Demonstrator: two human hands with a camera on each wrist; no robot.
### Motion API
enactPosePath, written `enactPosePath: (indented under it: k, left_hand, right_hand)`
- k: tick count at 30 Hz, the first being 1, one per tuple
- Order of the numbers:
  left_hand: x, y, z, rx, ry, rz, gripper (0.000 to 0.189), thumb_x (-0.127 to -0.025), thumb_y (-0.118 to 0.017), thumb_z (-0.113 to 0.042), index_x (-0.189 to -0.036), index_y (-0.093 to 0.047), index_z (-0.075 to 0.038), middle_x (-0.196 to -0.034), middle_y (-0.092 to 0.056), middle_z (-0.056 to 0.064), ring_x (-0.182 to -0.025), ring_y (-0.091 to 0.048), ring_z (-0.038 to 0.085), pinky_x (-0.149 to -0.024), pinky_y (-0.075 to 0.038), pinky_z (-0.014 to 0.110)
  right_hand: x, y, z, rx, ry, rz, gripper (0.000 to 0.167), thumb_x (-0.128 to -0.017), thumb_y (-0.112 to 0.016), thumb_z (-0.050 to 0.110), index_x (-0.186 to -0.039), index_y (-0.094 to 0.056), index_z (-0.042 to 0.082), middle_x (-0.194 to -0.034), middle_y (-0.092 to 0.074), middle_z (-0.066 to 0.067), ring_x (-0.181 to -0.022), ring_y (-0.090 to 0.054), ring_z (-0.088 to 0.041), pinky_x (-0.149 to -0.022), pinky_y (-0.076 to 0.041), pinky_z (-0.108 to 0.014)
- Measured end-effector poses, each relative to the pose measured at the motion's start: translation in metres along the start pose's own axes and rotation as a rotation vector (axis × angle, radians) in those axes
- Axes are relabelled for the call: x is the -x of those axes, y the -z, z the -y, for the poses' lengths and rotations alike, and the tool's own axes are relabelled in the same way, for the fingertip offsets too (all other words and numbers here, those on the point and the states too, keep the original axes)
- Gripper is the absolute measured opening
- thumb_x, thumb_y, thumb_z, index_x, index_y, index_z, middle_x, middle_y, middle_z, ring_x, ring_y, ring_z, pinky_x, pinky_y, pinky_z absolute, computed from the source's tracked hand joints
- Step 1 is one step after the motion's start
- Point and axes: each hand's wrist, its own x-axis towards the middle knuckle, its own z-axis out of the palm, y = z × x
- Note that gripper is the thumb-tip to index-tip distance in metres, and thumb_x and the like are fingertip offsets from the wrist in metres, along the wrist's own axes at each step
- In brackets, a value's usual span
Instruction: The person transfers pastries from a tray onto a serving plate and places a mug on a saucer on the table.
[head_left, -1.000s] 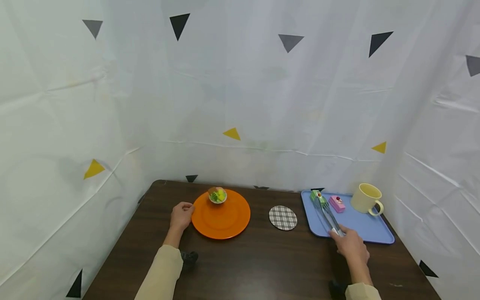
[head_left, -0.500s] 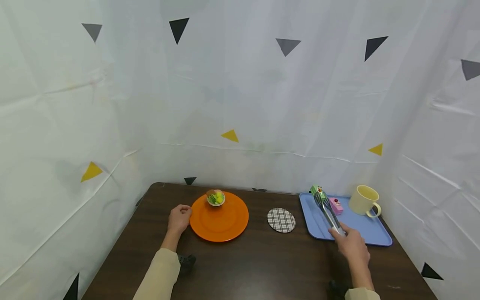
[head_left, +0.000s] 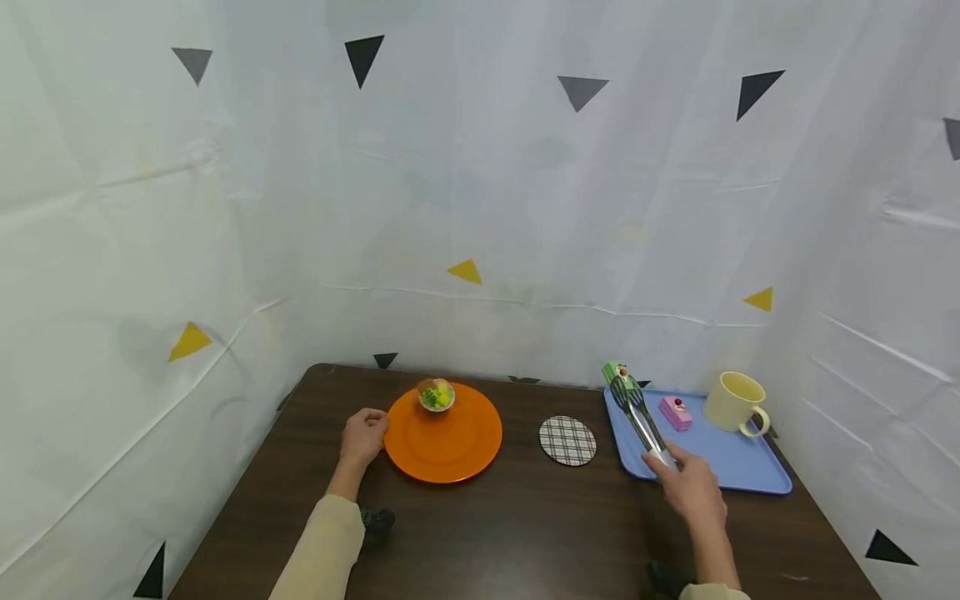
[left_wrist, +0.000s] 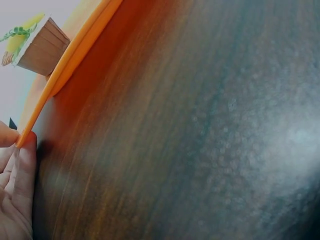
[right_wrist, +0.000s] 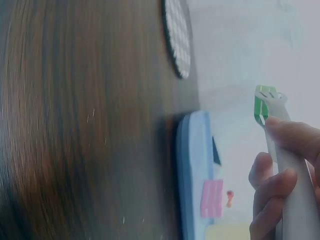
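Observation:
The right hand (head_left: 692,486) grips a pair of metal tongs (head_left: 643,425) with pale handles. Between the tongs' tips sits a green toy cake slice (head_left: 615,372), lifted above the left back corner of the blue tray (head_left: 738,467). In the right wrist view the green cake (right_wrist: 261,107) shows well above the tray. The left hand (head_left: 363,435) pinches the left rim of an orange plate (head_left: 442,454); the left wrist view has thumb and fingers on the plate's edge (left_wrist: 62,65). Toward the back of that plate stands a small cup of yellow and green food (head_left: 437,396).
On the tray are a pink toy cake slice (head_left: 676,412) and a yellow mug (head_left: 727,404), its handle facing front right. A round checked coaster (head_left: 567,441) lies on the dark wooden table (head_left: 510,533) between plate and tray. White curtains (head_left: 525,183) surround the table.
The tongs have raised the green cake slice off the tray and carried it slightly left, away from the pink slice. The left hand keeps its hold on the plate.

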Motion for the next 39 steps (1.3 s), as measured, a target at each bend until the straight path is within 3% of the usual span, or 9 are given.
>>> enactPosePath:
  k: [8, 14, 22, 32, 39]
  left_hand:
    - [0.003, 0.002, -0.004, 0.007, -0.018, 0.006, 0.032, -0.11, -0.059, -0.023, -0.131, -0.067, 0.0, -0.119, -0.072, 0.021, -0.083, -0.065, 0.021, -0.068, -0.055, 0.026]
    - [0.004, 0.001, -0.002, 0.012, -0.021, -0.003, 0.032, -0.11, -0.058, -0.023, -0.13, -0.067, 0.001, -0.118, -0.072, 0.022, -0.082, -0.065, 0.022, -0.067, -0.055, 0.027]
    - [0.001, -0.002, 0.007, 0.006, -0.021, -0.006, 0.031, -0.109, -0.061, -0.023, -0.127, -0.07, 0.0, -0.11, -0.073, 0.018, -0.082, -0.066, 0.02, -0.068, -0.057, 0.028]
    - [-0.004, -0.002, 0.005, 0.018, -0.021, -0.008, 0.031, -0.108, -0.061, -0.023, -0.128, -0.069, -0.001, -0.112, -0.072, 0.018, -0.078, -0.065, 0.02, -0.066, -0.055, 0.027]
    - [0.001, -0.001, 0.002, 0.021, -0.018, -0.008, 0.031, -0.109, -0.061, -0.021, -0.129, -0.069, 0.001, -0.113, -0.073, 0.02, -0.079, -0.065, 0.02, -0.067, -0.055, 0.027]
  right_hand:
    - [0.013, -0.018, 0.022, -0.062, 0.139, -0.04, 0.079, -0.1, -0.07, 0.056, -0.162, -0.048, 0.012, -0.101, -0.073, -0.02, -0.071, -0.066, -0.02, -0.061, -0.046, -0.035]
    - [0.019, -0.037, 0.039, -0.168, 0.242, -0.008, 0.074, -0.101, -0.075, 0.043, -0.159, -0.05, 0.005, -0.093, -0.07, -0.018, -0.064, -0.061, -0.017, -0.058, -0.052, -0.033]
    - [0.025, -0.057, 0.052, -0.211, 0.271, -0.007, 0.071, -0.1, -0.076, 0.043, -0.158, -0.054, 0.007, -0.112, -0.071, -0.024, -0.065, -0.062, -0.019, -0.058, -0.053, -0.033]
    - [0.034, -0.084, 0.073, -0.206, 0.318, -0.005, 0.065, -0.098, -0.079, 0.038, -0.153, -0.061, 0.009, -0.117, -0.074, -0.027, -0.065, -0.061, -0.019, -0.057, -0.052, -0.033]
    - [0.039, -0.106, 0.082, -0.183, 0.357, 0.004, 0.067, -0.095, -0.079, 0.051, -0.151, -0.064, 0.018, -0.137, -0.071, -0.025, -0.082, -0.062, -0.02, -0.063, -0.048, -0.033]
